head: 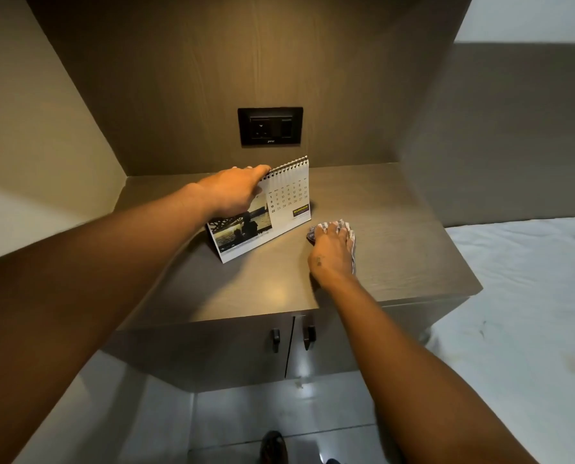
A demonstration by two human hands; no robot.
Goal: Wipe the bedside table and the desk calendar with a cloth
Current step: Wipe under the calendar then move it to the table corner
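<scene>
A spiral-bound desk calendar (279, 209) with a photo and a date grid stands on the brown bedside table (396, 256), turned at an angle. My left hand (232, 192) grips its top left corner by the spiral binding. To the right of the calendar, my right hand (331, 252) lies flat with fingers spread, pressing a checked grey-and-white cloth (346, 234) onto the table top. Most of the cloth is hidden under the palm.
A black socket plate (270, 126) sits in the wood panel behind the table. Two cabinet doors with dark handles (293, 338) are below the top. A bed with a white sheet (520, 313) adjoins on the right. A foot (272, 447) stands on the tiled floor.
</scene>
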